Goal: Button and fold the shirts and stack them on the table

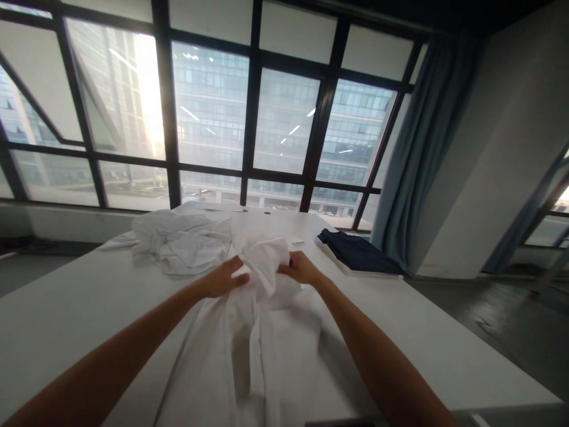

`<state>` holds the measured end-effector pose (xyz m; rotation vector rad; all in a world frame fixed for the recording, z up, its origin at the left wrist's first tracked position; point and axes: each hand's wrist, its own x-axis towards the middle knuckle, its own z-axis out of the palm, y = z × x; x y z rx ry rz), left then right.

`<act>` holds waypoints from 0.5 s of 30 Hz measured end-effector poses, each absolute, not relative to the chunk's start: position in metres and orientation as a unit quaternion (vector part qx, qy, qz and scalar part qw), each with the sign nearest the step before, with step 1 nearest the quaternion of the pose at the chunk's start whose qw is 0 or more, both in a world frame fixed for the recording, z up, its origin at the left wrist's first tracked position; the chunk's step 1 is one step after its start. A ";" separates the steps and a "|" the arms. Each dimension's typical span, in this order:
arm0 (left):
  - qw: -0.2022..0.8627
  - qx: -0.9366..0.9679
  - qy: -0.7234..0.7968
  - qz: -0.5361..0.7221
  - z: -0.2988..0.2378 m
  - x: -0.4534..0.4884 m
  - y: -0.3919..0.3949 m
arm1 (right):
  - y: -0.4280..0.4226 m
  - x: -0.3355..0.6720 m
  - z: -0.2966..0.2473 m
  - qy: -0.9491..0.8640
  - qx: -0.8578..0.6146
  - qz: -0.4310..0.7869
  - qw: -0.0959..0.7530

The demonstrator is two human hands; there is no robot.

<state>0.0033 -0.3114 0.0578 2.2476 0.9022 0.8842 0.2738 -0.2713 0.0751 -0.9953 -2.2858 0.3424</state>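
A long white garment [284, 338] lies on the table toward me, with an open slit running down its front. Its bunched upper end [265, 261] is raised between my hands. My left hand [223, 279] is at the left side of that end, thumb and fingers closing on the cloth. On the opposite side my right hand [302, 268] pinches the fabric, its fingertips partly hidden by the folds. Cloth hangs loosely between the two hands.
A crumpled pile of white cloth [182, 240] lies at the left on the white table [444, 350]. Folded dark navy cloth [358, 252] rests on a white tray-like base at the right. Windows [284, 118] and a blue curtain [413, 148] stand behind.
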 end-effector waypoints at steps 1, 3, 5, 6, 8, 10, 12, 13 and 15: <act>0.248 0.858 0.358 0.270 0.050 0.003 -0.311 | -0.266 0.285 0.079 -0.858 -0.381 0.111 0.326; 0.195 0.889 0.386 0.150 0.040 0.002 -0.310 | -0.256 0.313 0.086 -0.828 -0.409 0.080 0.376; 0.135 0.905 0.395 0.077 0.038 -0.001 -0.309 | -0.248 0.345 0.089 -0.793 -0.448 0.099 0.401; 0.107 0.908 0.401 0.062 0.040 -0.004 -0.308 | -0.246 0.362 0.088 -0.779 -0.465 0.134 0.398; 0.060 0.895 0.440 0.042 0.051 -0.013 -0.305 | -0.243 0.395 0.084 -0.757 -0.491 0.229 0.366; 0.014 0.859 0.511 0.000 0.062 -0.027 -0.301 | -0.243 0.422 0.077 -0.734 -0.515 0.296 0.329; -0.031 0.822 0.567 -0.049 0.067 -0.040 -0.298 | -0.245 0.438 0.073 -0.722 -0.532 0.325 0.299; -0.053 0.810 0.581 -0.059 0.067 -0.044 -0.296 | -0.246 0.441 0.072 -0.723 -0.534 0.335 0.282; -0.104 0.809 0.578 -0.017 0.061 -0.040 -0.294 | -0.248 0.439 0.074 -0.735 -0.525 0.359 0.235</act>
